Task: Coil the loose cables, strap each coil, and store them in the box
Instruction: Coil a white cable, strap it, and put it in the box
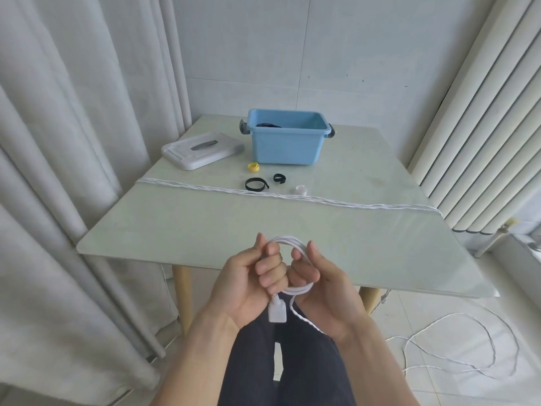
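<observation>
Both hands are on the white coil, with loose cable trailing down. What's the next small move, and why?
Probably wind another loop: the left hand and right hand grip a small white cable coil, but its tail trails down, and loose white cable lies on the floor.

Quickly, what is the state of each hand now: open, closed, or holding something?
Left hand: closed, holding the white cable coil.
Right hand: closed, holding the same coil on its other side.
</observation>
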